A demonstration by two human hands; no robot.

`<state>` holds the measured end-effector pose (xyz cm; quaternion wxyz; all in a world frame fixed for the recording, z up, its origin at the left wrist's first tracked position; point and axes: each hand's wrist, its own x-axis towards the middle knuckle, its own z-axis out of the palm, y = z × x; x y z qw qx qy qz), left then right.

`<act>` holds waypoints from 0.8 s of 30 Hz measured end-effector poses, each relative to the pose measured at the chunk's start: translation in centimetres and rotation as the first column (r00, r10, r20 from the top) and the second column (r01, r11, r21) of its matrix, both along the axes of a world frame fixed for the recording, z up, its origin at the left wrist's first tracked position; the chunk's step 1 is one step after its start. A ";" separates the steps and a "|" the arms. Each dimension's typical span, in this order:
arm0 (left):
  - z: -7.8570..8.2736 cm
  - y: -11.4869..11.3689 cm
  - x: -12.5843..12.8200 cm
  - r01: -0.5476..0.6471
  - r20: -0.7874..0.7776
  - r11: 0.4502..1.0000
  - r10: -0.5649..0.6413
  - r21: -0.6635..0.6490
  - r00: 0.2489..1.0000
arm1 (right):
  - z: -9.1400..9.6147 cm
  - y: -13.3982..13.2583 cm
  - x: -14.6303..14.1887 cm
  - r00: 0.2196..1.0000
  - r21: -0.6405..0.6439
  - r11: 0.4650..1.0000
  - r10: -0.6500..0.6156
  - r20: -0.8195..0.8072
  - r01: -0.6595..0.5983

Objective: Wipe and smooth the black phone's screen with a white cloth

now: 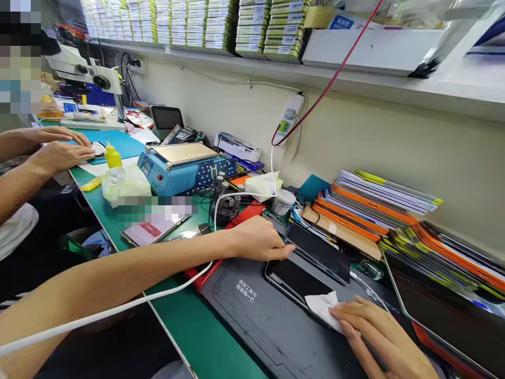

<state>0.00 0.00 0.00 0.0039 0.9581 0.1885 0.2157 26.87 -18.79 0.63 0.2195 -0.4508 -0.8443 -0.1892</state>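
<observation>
A black phone (290, 279) lies face up on the dark work mat (260, 321). My left hand (258, 239) rests palm down at the phone's far end, its fingers pressed on the top edge. My right hand (376, 329) lies flat at the phone's near end, fingers together, pressing a white wipe (321, 305) onto the glass. A second black slab (317, 247) sits just behind the phone, leaning on other things.
Stacks of orange and yellow-edged flat packs (379, 202) fill the right side. A blue heating plate machine (179, 168), a white cable (118, 308), a small jar (283, 201) and a yellow-capped bottle (113, 158) stand to the left. Another person's hands (59, 147) work at the far left.
</observation>
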 end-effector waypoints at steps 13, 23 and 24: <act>-0.3 -0.2 -0.7 -0.079 0.088 0.994 0.085 -0.075 0.992 | -2.2 -0.9 -0.1 0.984 -0.177 0.968 -0.178 0.025 0.180; -0.8 -0.4 -0.8 -0.077 0.023 0.997 0.078 -0.014 0.997 | -1.0 -1.6 0.1 0.992 -0.238 0.967 -0.107 -0.073 0.087; -0.9 -0.3 -0.7 -0.113 0.027 0.994 0.113 0.005 0.993 | -1.1 -1.6 0.1 0.992 -0.240 0.968 -0.096 -0.082 0.074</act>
